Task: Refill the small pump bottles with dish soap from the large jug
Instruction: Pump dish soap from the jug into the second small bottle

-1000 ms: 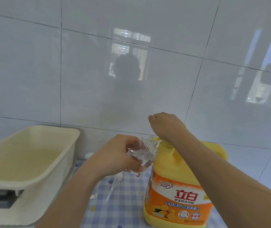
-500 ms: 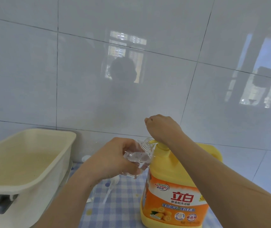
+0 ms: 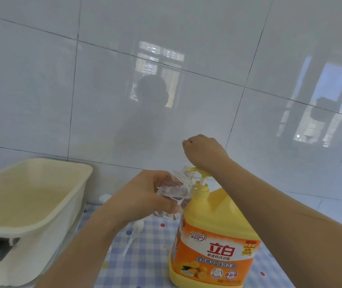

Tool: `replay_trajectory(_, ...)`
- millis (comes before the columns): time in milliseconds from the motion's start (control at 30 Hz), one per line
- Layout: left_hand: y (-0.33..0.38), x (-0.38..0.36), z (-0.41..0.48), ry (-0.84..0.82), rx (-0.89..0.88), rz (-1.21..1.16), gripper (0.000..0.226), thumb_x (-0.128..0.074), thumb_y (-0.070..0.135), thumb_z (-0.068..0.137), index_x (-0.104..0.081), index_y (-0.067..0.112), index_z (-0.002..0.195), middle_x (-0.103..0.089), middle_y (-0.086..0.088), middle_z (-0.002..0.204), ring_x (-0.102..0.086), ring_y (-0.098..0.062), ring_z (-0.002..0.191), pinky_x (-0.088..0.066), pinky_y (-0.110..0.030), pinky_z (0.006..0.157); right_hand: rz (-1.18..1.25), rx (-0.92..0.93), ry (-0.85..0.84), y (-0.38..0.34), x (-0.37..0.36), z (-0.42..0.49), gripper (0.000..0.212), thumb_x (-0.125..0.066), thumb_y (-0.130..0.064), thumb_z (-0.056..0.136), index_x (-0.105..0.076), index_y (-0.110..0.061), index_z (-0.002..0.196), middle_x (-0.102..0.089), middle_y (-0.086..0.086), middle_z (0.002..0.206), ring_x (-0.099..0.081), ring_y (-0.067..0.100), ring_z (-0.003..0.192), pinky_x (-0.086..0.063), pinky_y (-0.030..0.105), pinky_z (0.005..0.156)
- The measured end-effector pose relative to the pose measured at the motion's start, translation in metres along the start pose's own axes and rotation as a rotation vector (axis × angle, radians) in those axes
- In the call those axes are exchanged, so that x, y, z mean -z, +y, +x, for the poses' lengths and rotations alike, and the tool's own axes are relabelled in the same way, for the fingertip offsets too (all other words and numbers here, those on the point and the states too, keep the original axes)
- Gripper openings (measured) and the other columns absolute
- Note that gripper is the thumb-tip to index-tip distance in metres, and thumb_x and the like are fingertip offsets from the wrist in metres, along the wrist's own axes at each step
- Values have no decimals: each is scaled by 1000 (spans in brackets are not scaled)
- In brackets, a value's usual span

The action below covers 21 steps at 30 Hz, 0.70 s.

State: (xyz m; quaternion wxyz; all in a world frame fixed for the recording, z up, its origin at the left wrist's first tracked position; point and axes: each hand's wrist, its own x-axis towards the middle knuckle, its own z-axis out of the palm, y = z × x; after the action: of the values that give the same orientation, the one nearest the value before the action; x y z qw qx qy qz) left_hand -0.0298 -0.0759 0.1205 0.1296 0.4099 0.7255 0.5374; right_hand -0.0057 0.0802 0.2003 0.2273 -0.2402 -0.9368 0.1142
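Fingers (image 3: 167, 207) of our left hand (image 3: 143, 196) curl round the clear small bottle (image 3: 176, 191), held tilted above the counter (image 3: 145, 267), its threaded neck at the nozzle of the pump head (image 3: 194, 169). The yellow jug (image 3: 213, 231) stands upright on the checked counter, just right of the bottle. Our right hand (image 3: 204, 153) is a closed fist, nothing seen inside it, its wrist side on the pump head. Behind: loose white pump (image 3: 135, 230) lying flat, cream tub (image 3: 31, 204) at left, tiled wall (image 3: 103, 100).

Home kitchen — glossy white wall tiles (image 3: 41, 90), checked cloth (image 3: 145, 267), cream plastic tub (image 3: 37, 254), dish-soap jug (image 3: 213, 219).
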Motion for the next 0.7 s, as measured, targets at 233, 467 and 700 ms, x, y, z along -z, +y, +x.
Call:
replay_trajectory(233,-2,-2,4,26,-27,7,36,-82,10,71,-72,26,102,-76,8,94,-72,-14,87,-62,-33,78,29,13,32,-8,17,8,39,-30,-29,98,-37,-16,62,-47,1,68,-48,24,71,-37,35,73)
replay_trajectory(467,-4,-3,6,52,-3,10,38,-83,13,68,-71,33,98,-74,15,93,-71,-9,87,-62,-32,77,-13,36,24,-9,15,10,39,-29,-29,98,-37,-17,63,-48,2,70,-48,25,74,-37,38,76)
replay_trajectory(700,-5,-3,7,65,3,1,39,-82,12,70,-71,30,103,-74,15,97,-71,-10,89,-62,-30,75,9,22,-44,0,0,7,40,-28,-31,100,-33,-18,62,-44,1,69,-47,25,75,-37,37,75)
